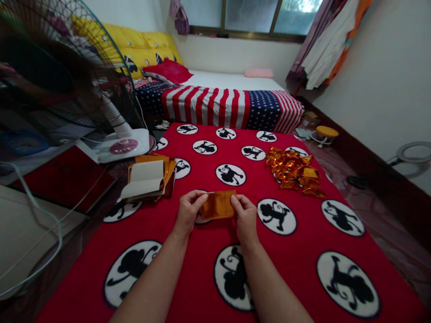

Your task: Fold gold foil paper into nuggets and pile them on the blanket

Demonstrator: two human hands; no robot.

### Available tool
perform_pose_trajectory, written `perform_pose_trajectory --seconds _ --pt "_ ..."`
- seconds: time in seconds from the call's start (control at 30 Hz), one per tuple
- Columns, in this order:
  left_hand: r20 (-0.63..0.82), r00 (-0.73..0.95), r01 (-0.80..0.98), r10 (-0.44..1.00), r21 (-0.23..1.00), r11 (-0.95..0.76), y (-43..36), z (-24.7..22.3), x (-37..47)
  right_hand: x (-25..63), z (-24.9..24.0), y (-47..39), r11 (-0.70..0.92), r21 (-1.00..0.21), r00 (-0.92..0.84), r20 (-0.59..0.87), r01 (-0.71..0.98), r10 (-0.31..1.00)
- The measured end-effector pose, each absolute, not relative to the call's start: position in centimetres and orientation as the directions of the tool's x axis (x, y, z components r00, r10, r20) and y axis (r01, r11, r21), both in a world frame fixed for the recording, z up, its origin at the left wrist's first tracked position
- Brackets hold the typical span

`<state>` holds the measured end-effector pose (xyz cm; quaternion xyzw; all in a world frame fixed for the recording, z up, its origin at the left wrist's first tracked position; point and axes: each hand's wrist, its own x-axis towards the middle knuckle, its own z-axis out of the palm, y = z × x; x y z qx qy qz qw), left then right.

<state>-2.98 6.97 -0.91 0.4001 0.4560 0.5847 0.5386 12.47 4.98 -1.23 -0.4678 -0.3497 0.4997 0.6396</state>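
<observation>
Your left hand [189, 210] and right hand [246, 216] pinch a shiny orange paper rectangle [218, 205], likely mid-fold; hold it steady.

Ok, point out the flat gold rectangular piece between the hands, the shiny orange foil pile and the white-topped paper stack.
Flat gold rectangular piece [218, 205]: head view, middle of its face.
Shiny orange foil pile [288, 170]: head view, near its middle.
White-topped paper stack [147, 172]: head view, white top sheet.

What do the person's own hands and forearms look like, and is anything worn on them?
The left hand and right hand are ungloved. The left forearm and right forearm are bare, tapering towards the wrists; no sleeve, watch or bracelet shows.
</observation>
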Motion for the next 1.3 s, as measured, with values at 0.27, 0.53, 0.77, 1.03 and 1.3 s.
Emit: perform_pose_trajectory --seconds 0.27,0.53,0.77,1.03,1.3 --pt "0.001 0.295 0.104 0.956 0.994 -0.033 6.8 0.1 -3.5 13.9 -1.6 5.7 0.112 -0.965 0.481 -0.016 -0.237 0.876" --pt "-0.068 0.265 0.07 0.962 0.996 0.052 7.0 -0.1 -3.8 14.1 -1.9 5.9 0.113 -0.974 0.472 0.008 -0.195 0.882" --pt "-0.048 -0.03 -0.071 0.998 0.996 0.046 7.5 -1.3 -3.6 14.3 -1.1 5.5 -0.011 -0.973 0.26 -0.072 -0.23 0.963" --pt "-0.111 0.131 -0.154 0.985 0.979 0.131 7.3 -0.1 -3.7 14.2 -1.1 5.4 0.018 -0.969 0.259 -0.047 -0.245 0.965" --pt "-0.126 0.175 0.102 0.976 0.989 0.109 7.0 -0.6 -3.4 13.7 -1.2 5.3 0.06 -0.946 0.314 -0.045 -0.318 0.948"
